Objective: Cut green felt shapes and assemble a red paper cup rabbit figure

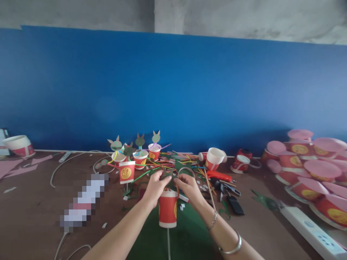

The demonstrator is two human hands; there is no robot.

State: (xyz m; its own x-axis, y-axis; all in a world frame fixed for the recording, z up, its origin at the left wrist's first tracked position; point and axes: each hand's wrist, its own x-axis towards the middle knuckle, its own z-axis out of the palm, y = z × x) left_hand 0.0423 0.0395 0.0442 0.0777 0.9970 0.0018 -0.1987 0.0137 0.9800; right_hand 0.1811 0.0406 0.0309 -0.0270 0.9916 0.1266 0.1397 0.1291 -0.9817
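In the middle of the head view a red paper cup (167, 211) with a white rim and a stick (168, 243) under its base stands between my forearms. Just above its rim, the fingers of my left hand (154, 188) and my right hand (190, 188) pinch a dark green paper cut-out (167, 173) from both sides. An orange-brown strip (178, 191) hangs at the cup's right edge. Beneath lies a sheet of green paper (148, 234). My fingers partly cover the cut-out, so its full shape is hidden.
Several finished cups with animal heads (127, 173) stand back left, near coloured pipe cleaners (173, 160). A white cup (215, 159), an orange-red tool (221, 176) and black keys (235, 205) lie right. Pink-topped cups (322, 169) and a power strip (311, 227) sit far right.
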